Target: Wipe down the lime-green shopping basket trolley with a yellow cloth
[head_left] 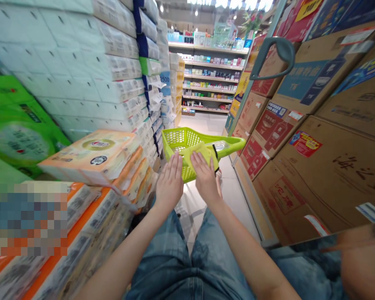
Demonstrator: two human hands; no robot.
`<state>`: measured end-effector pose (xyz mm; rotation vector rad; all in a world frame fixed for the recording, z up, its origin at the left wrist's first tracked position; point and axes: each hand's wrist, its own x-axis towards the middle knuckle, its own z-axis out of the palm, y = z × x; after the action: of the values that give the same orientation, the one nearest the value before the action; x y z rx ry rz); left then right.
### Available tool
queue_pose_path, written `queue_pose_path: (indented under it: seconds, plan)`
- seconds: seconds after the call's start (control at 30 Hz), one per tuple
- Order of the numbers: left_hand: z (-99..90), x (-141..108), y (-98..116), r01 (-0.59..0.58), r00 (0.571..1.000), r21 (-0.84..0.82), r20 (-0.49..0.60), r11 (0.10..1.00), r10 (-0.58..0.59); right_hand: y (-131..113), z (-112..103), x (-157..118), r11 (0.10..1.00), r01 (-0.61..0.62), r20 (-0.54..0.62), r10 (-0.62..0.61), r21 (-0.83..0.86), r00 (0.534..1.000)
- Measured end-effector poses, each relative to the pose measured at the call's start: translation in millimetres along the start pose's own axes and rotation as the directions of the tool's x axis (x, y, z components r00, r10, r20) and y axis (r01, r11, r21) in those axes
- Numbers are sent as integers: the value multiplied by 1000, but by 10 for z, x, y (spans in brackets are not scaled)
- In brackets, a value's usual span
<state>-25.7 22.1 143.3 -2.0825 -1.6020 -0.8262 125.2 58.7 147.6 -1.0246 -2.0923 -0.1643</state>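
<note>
Right grip (205,177): straight fingers resting on a yellow cloth (202,147); cannot tell whether it clamps. Left grip (170,179): flat, unclenched, beside the cloth at the near side of a lime-green plastic basket (192,136). Cloth sits against basket, near its long handle (236,144). Tissue packs (112,143) left; cardboard cartons (318,133) right.

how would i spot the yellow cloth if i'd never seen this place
Find the aisle between the tall stack of white packs and the brown cartons. In it, ahead of the person's knees, is a lime-green basket with a long handle. The yellow cloth lies against it under the right hand, set apart by its paler, unpierced surface beside the basket's holed walls.
</note>
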Motion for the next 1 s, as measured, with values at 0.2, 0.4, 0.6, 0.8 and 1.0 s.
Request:
queue_pose_path:
  seconds: [0.2,0.4,0.6,0.8,1.0]
  plan:
    - [68,-31,5,-38,998,-6,-50,999,38,287,-76,-18,982,-183,-136,176,-37,975]
    - [226,-35,-27,-15,992,0,-122,1000,15,-295,144,0,998,-58,-27,58,11,998]
    - [253,-25,20,9,993,-14,-121,1000,-11,339,-35,-38,999,-37,-104,34,-23,994]
    - [276,-17,78,48,986,-54,-159,997,-56,53,53,7,980,-196,-119,197,20,973]
    - [259,-31,119,77,984,-85,-156,993,-90,-208,135,-58,998,18,26,-20,58,999]
